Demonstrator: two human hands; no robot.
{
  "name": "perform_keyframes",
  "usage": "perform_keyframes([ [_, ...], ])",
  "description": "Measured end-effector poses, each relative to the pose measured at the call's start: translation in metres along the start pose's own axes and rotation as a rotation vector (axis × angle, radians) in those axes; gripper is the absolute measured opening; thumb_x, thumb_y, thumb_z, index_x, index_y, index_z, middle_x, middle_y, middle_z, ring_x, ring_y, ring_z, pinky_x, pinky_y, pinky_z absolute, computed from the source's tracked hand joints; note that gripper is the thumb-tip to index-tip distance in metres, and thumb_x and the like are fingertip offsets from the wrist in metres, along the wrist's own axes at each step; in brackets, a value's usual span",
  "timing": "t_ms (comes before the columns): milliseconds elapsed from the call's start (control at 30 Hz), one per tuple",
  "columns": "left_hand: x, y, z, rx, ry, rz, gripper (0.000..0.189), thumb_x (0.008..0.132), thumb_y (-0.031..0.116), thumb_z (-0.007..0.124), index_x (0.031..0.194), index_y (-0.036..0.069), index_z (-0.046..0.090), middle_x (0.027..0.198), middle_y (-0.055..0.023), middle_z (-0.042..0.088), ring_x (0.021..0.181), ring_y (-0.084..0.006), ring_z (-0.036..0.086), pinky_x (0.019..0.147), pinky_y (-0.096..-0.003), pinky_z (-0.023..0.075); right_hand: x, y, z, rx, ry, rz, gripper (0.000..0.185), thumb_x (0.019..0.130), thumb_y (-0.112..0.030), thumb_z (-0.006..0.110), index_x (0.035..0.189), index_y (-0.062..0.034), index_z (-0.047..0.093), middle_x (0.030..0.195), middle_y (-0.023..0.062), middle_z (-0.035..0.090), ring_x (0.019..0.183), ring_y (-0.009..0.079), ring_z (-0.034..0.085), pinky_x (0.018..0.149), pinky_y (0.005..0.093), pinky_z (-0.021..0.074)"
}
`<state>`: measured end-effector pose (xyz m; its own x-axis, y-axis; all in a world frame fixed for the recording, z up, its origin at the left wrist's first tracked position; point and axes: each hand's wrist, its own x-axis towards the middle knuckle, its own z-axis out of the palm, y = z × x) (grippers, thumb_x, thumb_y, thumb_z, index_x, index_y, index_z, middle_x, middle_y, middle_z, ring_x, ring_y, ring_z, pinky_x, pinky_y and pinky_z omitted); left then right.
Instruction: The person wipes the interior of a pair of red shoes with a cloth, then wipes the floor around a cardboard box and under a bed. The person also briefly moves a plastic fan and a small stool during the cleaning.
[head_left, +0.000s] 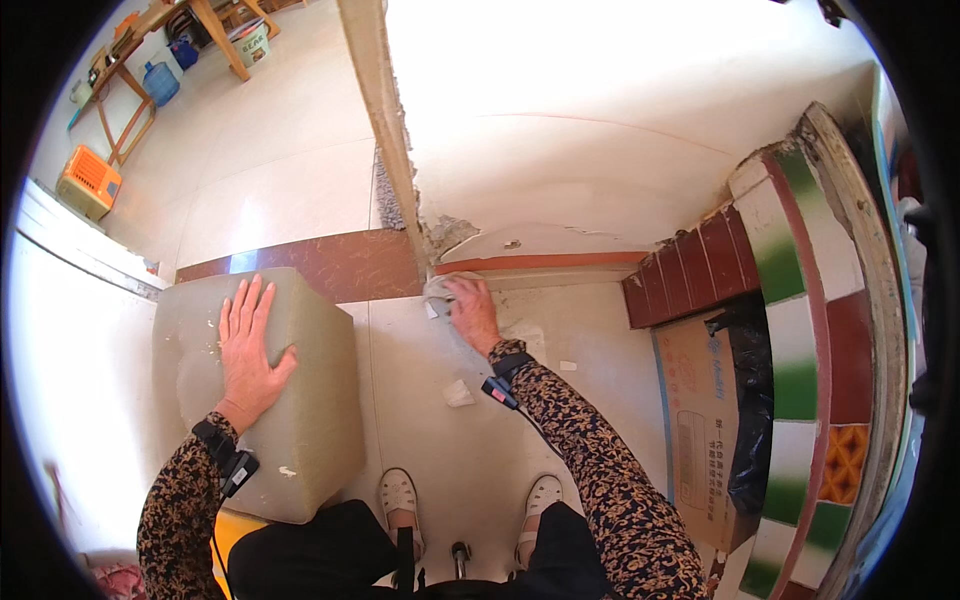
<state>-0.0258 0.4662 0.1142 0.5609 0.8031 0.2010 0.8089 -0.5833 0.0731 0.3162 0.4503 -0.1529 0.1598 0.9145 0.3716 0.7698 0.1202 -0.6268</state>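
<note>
My left hand (251, 349) lies flat on top of a beige padded stool (322, 405), palm down with the thumb spread. Several pale chips are stuck to the stool's cover. Reaching forward, my right hand (474, 311) presses a greyish cloth (442, 287) against the floor at the foot of the door frame (386, 112). The fingers cover part of the cloth. Close to it is a small white scrap (431, 310). A crumpled white piece (459, 394) and a flat white chip (568, 366) lie on the tiled floor nearer to me.
Plaster has crumbled at the base of the white wall (570, 180). To the right, a printed cardboard box (694, 427) with black plastic (752, 420) stands under a tiled ledge (795, 360). Beyond the red-brown threshold (345, 262) are an orange-fronted appliance (90, 180) and a blue water bottle (160, 82).
</note>
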Motion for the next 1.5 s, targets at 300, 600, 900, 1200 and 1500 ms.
perform_keyframes([
  [300,-0.001,-0.001,0.004,-0.023,0.014,0.005,0.084,0.073,0.015,0.067,0.151,0.003,0.037,0.159,-0.0171,0.032,0.15,-0.0355,0.025,0.122,-0.0526,0.0146,-0.082,0.137,-0.104,-0.204,0.335,0.356,0.049,0.082,0.001,0.052,0.13,-0.0062,0.059,0.125,0.0166,0.063,0.117,0.0369,0.055,0.104,0.0429,0.0435],
  [600,0.004,0.006,0.002,0.009,-0.018,-0.002,0.082,0.074,0.014,0.064,0.151,0.002,0.037,0.159,-0.0179,0.033,0.15,-0.037,0.025,0.122,-0.0525,0.0153,-0.091,0.245,-0.047,-0.261,0.295,0.362,0.042,0.08,-0.006,0.059,0.121,-0.0034,0.062,0.119,0.0198,0.064,0.111,0.0374,0.058,0.097,0.0486,0.0439],
  [900,0.003,0.008,-0.001,0.012,-0.011,-0.005,0.081,0.076,0.014,0.062,0.151,0.003,0.037,0.159,-0.0168,0.033,0.15,-0.0359,0.025,0.123,-0.0521,0.0141,-0.063,0.039,0.045,0.149,-0.261,0.201,0.042,0.075,0.0,0.061,0.115,-0.0118,0.067,0.125,0.0129,0.064,0.114,0.0371,0.055,0.103,0.046,0.0437],
  [1200,0.001,0.001,0.006,-0.006,0.033,0.017,0.08,0.075,0.015,0.061,0.151,0.004,0.038,0.159,-0.016,0.034,0.15,-0.0346,0.026,0.123,-0.0511,0.0141,-0.098,0.091,-0.073,0.932,-0.049,0.554,0.041,0.086,0.001,0.051,0.125,-0.0057,0.064,0.117,0.0126,0.069,0.087,0.0244,0.068,0.081,0.0409,0.0563],
  [1500,0.0,0.003,0.008,0.011,0.02,-0.005,0.08,0.075,0.015,0.061,0.152,0.006,0.038,0.159,-0.0149,0.034,0.15,-0.0333,0.025,0.124,-0.0495,0.0136,-0.192,0.185,-0.11,-0.336,0.132,0.363,0.057,0.081,0.001,0.055,0.137,-0.0085,0.055,0.13,0.0158,0.059,0.128,0.0343,0.048,0.108,0.0481,0.0363],
])
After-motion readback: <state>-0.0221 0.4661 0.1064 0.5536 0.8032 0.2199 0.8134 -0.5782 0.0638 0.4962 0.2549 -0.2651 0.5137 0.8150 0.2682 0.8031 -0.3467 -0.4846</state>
